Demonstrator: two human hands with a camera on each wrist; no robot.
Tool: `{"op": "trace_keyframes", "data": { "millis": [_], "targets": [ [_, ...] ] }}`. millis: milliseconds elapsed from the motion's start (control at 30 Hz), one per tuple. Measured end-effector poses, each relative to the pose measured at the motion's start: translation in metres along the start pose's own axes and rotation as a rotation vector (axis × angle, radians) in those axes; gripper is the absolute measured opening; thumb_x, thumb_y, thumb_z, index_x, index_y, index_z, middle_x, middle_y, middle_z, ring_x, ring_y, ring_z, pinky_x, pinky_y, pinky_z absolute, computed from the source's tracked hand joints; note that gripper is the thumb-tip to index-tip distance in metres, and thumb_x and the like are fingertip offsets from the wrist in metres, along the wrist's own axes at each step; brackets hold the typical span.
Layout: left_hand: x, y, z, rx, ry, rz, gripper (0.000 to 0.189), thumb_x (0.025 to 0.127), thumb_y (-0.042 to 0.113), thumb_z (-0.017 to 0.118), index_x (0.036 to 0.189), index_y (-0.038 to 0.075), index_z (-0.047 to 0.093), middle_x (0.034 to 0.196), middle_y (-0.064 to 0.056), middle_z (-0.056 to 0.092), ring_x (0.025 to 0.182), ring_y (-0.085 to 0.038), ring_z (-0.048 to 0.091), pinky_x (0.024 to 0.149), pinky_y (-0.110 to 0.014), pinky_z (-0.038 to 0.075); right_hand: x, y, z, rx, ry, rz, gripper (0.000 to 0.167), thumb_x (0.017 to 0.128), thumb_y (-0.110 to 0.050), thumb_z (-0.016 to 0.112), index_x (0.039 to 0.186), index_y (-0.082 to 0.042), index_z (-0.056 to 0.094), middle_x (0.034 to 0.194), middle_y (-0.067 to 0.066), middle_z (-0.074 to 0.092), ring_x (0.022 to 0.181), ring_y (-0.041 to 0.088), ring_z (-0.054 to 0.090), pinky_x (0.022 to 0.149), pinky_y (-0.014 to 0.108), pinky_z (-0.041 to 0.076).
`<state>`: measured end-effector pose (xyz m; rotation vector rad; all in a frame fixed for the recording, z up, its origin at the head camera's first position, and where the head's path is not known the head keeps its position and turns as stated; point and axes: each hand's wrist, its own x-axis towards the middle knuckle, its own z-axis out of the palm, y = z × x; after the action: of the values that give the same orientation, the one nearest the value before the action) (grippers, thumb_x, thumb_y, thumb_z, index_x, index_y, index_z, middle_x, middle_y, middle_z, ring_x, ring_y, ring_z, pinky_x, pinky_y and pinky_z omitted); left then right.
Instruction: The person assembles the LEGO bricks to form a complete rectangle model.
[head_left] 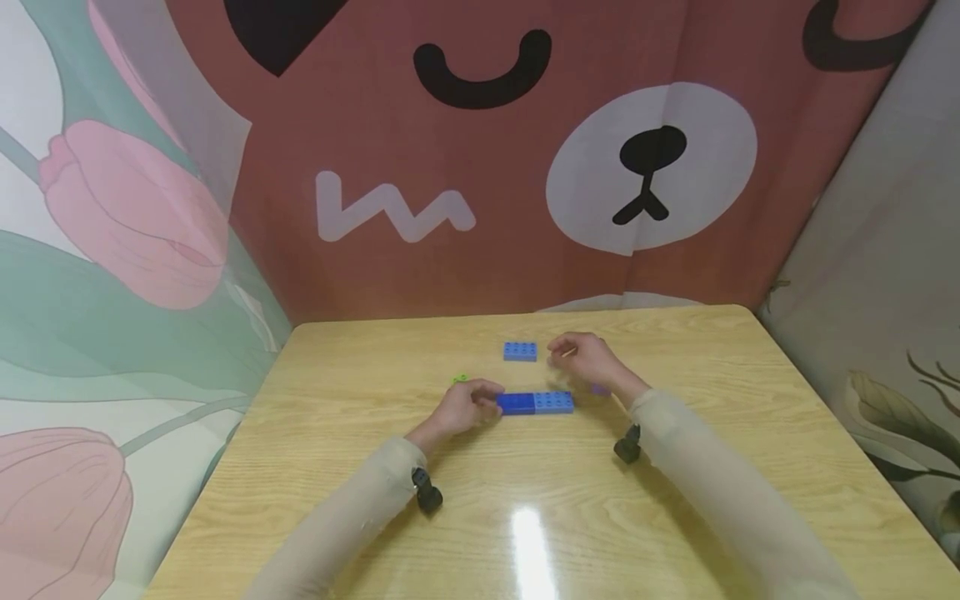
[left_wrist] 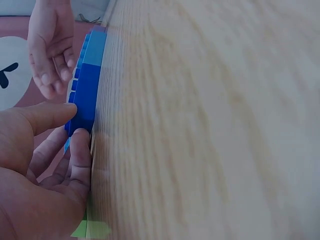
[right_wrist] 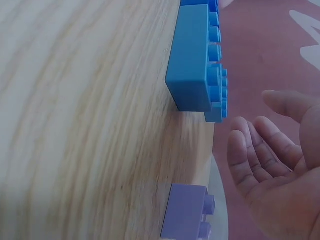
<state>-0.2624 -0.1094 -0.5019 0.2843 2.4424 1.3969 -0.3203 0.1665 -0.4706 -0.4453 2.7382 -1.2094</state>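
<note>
A dark blue toy building brick [head_left: 516, 404] and a lighter blue brick [head_left: 553, 402] lie end to end in a row on the table. My left hand [head_left: 463, 407] pinches the left end of the dark blue brick, thumb at its studded side and a fingertip low on its face in the left wrist view. Above and right of the row, my right hand [head_left: 588, 357] hovers with loosely bent fingers and holds nothing. Another blue brick [head_left: 520, 352] sits farther back, left of the right hand. Close under the right wrist is a purple brick [right_wrist: 185, 212].
A green brick [head_left: 461, 379] lies behind the left hand, partly hidden by it. The wooden table [head_left: 360, 500] ends at a back edge against a brown cloth [head_left: 375, 283] printed with a bear's face. Patterned cloths hang at both sides.
</note>
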Motion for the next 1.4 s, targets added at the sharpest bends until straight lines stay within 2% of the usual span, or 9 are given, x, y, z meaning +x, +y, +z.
{"op": "trace_keyframes", "data": {
  "millis": [400,733,967,1400],
  "targets": [
    [0.0,0.0,0.0,-0.008,-0.005,0.007,0.032,0.093,0.014,0.071,0.125,0.016,0.067,0.109,-0.005,0.072,0.09,-0.014,0.068,0.073,-0.029,0.058,0.013,-0.002,0.004,0.025,0.019,0.018,0.031,0.096,-0.022,0.066,0.123,-0.007,0.066,0.119,0.012,0.071,0.108,0.029,0.068,0.092,0.044,0.056],
    [0.0,-0.001,0.0,-0.002,-0.008,0.008,0.032,0.094,0.014,0.07,0.126,0.016,0.067,0.108,-0.004,0.072,0.088,-0.013,0.068,0.073,-0.029,0.058,0.023,-0.001,0.012,0.001,0.046,0.034,0.031,0.094,-0.024,0.07,0.121,-0.009,0.068,0.119,0.012,0.071,0.106,0.028,0.07,0.091,0.042,0.056],
    [0.003,-0.003,0.0,-0.013,0.002,0.022,0.033,0.092,0.013,0.071,0.125,0.013,0.068,0.105,-0.007,0.074,0.087,-0.013,0.068,0.069,-0.028,0.057,0.027,-0.002,0.015,0.054,0.007,0.074,0.034,0.095,-0.025,0.068,0.126,-0.011,0.066,0.123,0.011,0.069,0.104,0.027,0.07,0.087,0.041,0.058],
    [0.004,-0.005,0.0,-0.021,-0.007,0.035,0.033,0.092,0.013,0.072,0.125,0.012,0.067,0.105,-0.008,0.074,0.09,-0.015,0.069,0.072,-0.029,0.059,0.037,-0.003,0.019,0.146,-0.045,0.144,0.042,0.096,-0.025,0.065,0.135,-0.01,0.059,0.132,0.01,0.063,0.107,0.026,0.068,0.089,0.04,0.057]
  ]
}}
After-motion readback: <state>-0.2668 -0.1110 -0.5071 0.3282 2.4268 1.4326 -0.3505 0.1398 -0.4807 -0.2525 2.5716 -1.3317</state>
